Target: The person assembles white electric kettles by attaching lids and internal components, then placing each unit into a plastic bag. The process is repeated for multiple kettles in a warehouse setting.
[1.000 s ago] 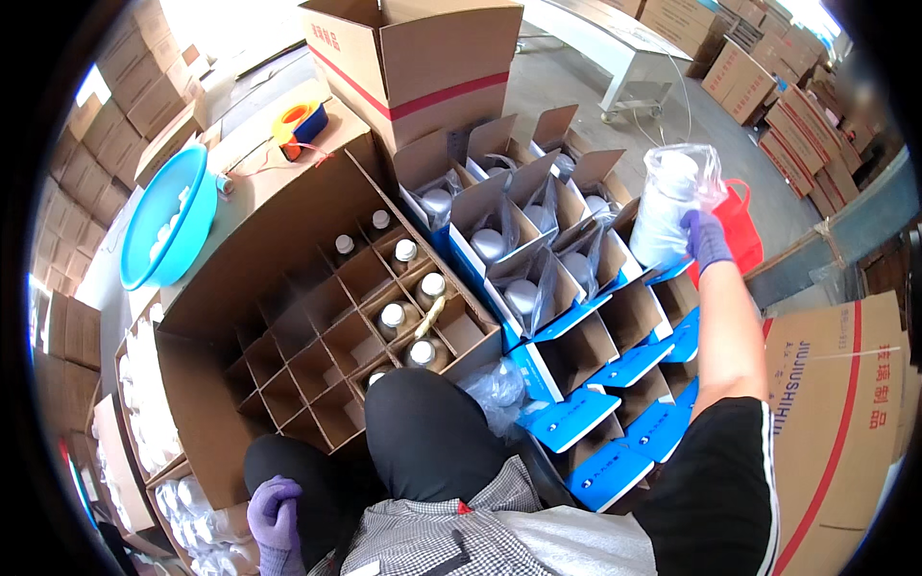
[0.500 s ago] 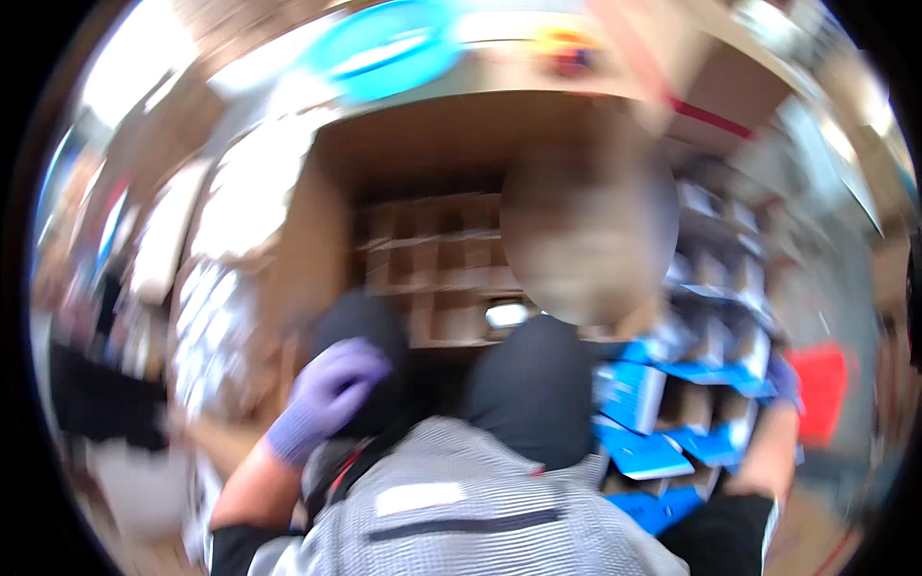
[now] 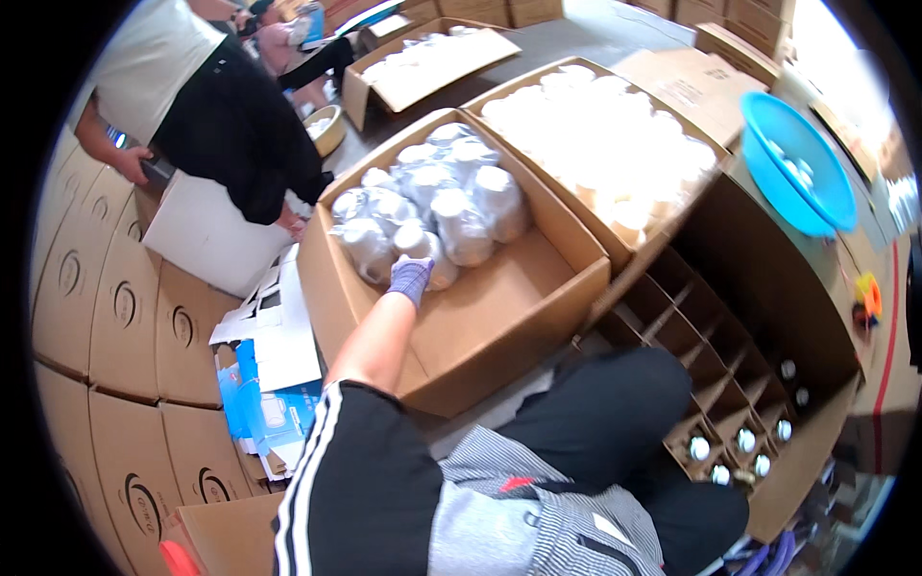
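Observation:
My left hand, in a purple glove, reaches into an open cardboard box. Its fingers are closed at the side of a plastic-wrapped bottle with a white cap. Several more wrapped, white-capped bottles crowd the far part of this box, while bare cardboard shows at its near side. Purple fabric shows at the lower right rim; it may be the glove of my right hand, but its fingers cannot be made out.
A divided carton with several capped bottles in its cells stands at right. Behind are a box of white items and a blue basin. Stacked cartons line the left, near flattened blue-white boxes. Another person stands far left.
My view has swung to the left. My left hand has gone from by my knee into the box of wrapped bottles and closed on one. The divided carton now appears at right.

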The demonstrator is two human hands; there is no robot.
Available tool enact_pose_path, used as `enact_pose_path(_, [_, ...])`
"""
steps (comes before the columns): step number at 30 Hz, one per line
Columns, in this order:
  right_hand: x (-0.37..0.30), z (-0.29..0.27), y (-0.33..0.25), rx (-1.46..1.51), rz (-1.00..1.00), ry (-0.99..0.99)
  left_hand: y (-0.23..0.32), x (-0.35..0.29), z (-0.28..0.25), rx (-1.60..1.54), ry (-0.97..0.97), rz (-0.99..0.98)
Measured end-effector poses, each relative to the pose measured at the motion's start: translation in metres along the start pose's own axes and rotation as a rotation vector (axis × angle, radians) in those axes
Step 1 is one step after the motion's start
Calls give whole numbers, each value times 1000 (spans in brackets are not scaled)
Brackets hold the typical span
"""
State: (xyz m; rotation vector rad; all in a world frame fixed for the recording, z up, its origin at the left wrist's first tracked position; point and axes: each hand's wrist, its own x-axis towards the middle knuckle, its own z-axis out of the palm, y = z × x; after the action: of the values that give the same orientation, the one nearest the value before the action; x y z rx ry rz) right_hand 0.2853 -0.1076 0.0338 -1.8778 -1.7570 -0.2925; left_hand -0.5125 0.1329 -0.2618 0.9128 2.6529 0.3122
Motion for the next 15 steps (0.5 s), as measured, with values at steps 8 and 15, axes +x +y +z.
enact_pose_path(8, [18, 47, -45, 19, -65, -316, 1, 32, 61, -300, -53, -346])
enact_pose_path(15, [59, 66, -97, 146, -242, -437, -8, -21, 82, -650, 260, -246])
